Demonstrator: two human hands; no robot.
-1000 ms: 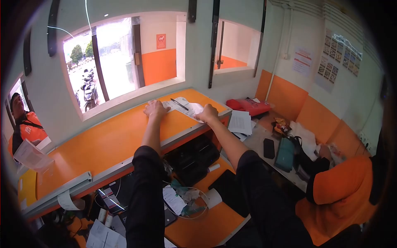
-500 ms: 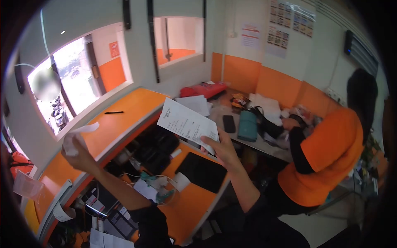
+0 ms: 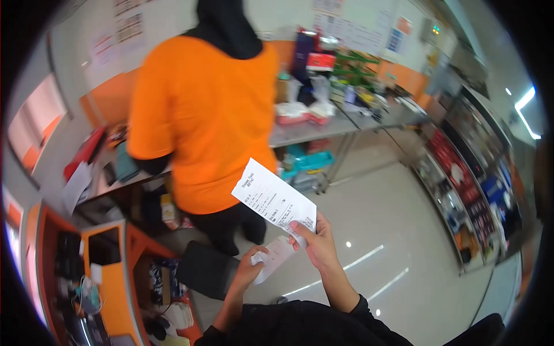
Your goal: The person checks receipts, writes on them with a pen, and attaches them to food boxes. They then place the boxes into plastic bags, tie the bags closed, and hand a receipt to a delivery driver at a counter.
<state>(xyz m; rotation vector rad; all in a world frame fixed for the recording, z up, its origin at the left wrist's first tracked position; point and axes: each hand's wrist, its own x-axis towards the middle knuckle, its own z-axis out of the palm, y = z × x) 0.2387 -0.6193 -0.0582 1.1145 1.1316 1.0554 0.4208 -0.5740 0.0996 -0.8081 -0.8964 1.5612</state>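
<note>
A long printed receipt (image 3: pixel 268 193) is pinched at its lower end by my right hand (image 3: pixel 318 245), thumb on the printed side. It slants up to the left with its print facing me. Lower and to the left, my left hand (image 3: pixel 247 270) is closed on a second paper slip (image 3: pixel 279 257). That slip is crumpled by the fingers, and its flatter part reaches toward my right hand, just beneath the receipt. Both papers are held in the air over the floor.
A person in an orange shirt (image 3: pixel 205 115) stands close ahead at a long table (image 3: pixel 340 124) bearing plastic bags and boxes. A dark chair (image 3: pixel 208 268) is at lower left, beside the orange desk (image 3: pixel 109 288). Stocked shelves (image 3: pixel 461 190) line the right side.
My view has swung right, from the orange counter toward the room. My left hand has come from the counter to beside my right hand. Both hands still hold their papers.
</note>
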